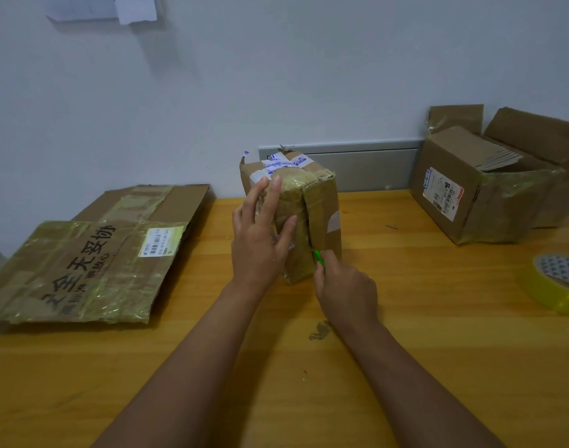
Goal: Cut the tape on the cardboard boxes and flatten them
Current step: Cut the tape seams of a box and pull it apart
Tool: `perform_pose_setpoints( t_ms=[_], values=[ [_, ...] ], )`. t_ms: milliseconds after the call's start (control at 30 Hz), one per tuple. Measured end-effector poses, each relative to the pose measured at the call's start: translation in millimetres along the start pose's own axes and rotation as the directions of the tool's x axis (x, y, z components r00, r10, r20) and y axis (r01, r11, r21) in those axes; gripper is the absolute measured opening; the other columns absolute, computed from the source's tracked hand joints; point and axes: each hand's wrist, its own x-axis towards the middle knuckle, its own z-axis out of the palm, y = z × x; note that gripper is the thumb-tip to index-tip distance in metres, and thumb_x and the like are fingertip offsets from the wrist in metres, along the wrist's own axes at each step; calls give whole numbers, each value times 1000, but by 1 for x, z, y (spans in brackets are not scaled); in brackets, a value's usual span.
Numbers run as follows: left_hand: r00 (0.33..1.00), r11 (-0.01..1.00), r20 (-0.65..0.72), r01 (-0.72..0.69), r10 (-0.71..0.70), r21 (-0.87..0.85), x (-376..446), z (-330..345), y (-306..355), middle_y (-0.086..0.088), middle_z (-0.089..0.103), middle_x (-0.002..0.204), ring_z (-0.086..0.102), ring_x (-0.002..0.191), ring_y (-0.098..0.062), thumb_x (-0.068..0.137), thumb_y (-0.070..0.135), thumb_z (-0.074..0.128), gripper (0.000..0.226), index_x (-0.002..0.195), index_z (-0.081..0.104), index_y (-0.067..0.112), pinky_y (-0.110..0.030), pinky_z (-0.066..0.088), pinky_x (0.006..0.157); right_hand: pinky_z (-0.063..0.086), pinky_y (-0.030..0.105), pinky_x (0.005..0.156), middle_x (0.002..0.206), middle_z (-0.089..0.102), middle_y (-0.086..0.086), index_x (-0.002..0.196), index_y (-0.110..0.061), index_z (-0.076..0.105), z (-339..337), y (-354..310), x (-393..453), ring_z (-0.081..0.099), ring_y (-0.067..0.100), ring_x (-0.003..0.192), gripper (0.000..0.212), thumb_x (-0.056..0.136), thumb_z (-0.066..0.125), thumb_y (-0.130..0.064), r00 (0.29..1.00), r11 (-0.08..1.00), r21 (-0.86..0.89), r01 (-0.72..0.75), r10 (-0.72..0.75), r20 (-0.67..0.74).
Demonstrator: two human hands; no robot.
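Your left hand [260,234] lies flat, fingers straight, against the near face of the taped box [296,218], steadying it. The box stands upright near the middle of the table's [406,318] far edge, close to the wall. Your right hand [344,286] is curled round a green cutter [318,258], whose tip meets the seam low on the box's near face; the blade itself is too small to make out, so you can only suppose it is in the tape. A flattened box [82,270] lies at the table's left edge, overlapping another flat sheet behind it. An open box [480,185] sits at the far right corner, with cardboard pieces inside. A yellow tape roll [558,286] lies at the right edge.
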Motion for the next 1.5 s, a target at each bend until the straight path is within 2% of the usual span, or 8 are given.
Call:
perform_pose_setpoints(
  t_ms=[200, 333, 500, 667, 800, 1267, 1367, 1500],
  values=[
    [1000, 1000, -6, 0, 0, 8, -1, 0, -1, 0, 32, 154, 39, 129, -29, 96, 44, 51, 63, 151, 23, 35, -29, 41, 82, 20, 19, 40, 52, 57, 2, 90, -12, 66, 1, 1, 2, 53, 25, 37, 8, 86, 70, -18, 999, 1000, -25, -10, 11, 37],
    [1000, 1000, 0, 2, -2, 2, 0, 0, 0, 0, 33, 154, 39, 129, -30, 95, 46, 51, 64, 151, 22, 35, -29, 41, 81, 21, 27, 45, 74, 66, 7, 105, -13, 58, -1, 2, -2, 63, 32, 61, 17, 100, 46, -25, 980, 999, -42, -9, 17, 196],
    [1000, 1000, -1, 0, 0, 21, 0, 0, 1, -1, 33, 153, 39, 129, -30, 95, 45, 50, 65, 151, 20, 36, -28, 40, 79, 15, 20, 41, 55, 58, 3, 91, -12, 64, -4, -1, 4, 55, 26, 41, 7, 90, 65, -18, 992, 999, -45, -3, 9, 127],
    [1000, 999, -8, -26, 26, 24, 3, 0, 0, -2, 35, 152, 40, 127, -30, 96, 43, 51, 63, 151, 20, 35, -29, 41, 80, 22, 30, 46, 87, 67, 7, 109, -15, 52, 0, 7, -5, 64, 31, 77, 19, 102, 37, -24, 949, 996, -93, -11, 40, 313],
    [1000, 999, -9, -28, 29, 19, 3, 3, 1, -3, 35, 152, 41, 123, -30, 96, 41, 52, 63, 151, 21, 34, -27, 40, 78, 35, 31, 53, 85, 67, 7, 108, -15, 53, -3, 7, -1, 65, 32, 74, 21, 103, 37, -29, 976, 999, -30, -28, 34, 216],
    [1000, 1000, -14, -26, 26, 4, 4, 6, -3, -1, 30, 154, 38, 129, -31, 98, 42, 50, 63, 151, 16, 37, -30, 42, 82, 31, 32, 56, 92, 64, 10, 103, -13, 52, -8, 8, -3, 62, 33, 83, 17, 101, 38, -22, 905, 995, -73, -70, 94, 415],
    [999, 999, -30, 19, -20, -44, 6, 6, -6, 1, 27, 155, 36, 132, -30, 99, 40, 51, 63, 152, 17, 36, -37, 47, 93, 31, 32, 55, 87, 65, 9, 104, -14, 55, -13, 10, -2, 62, 33, 78, 19, 100, 40, -26, 936, 993, -58, -105, 118, 330],
    [990, 979, -68, 112, -125, -168, 9, 6, -8, 10, 22, 154, 32, 138, -22, 99, 43, 49, 63, 154, 19, 35, -51, 54, 93, 36, 29, 46, 65, 62, 6, 111, -11, 62, -5, 17, -1, 58, 28, 54, 21, 97, 51, -24, 991, 975, 183, -128, 132, -8]
  ],
)
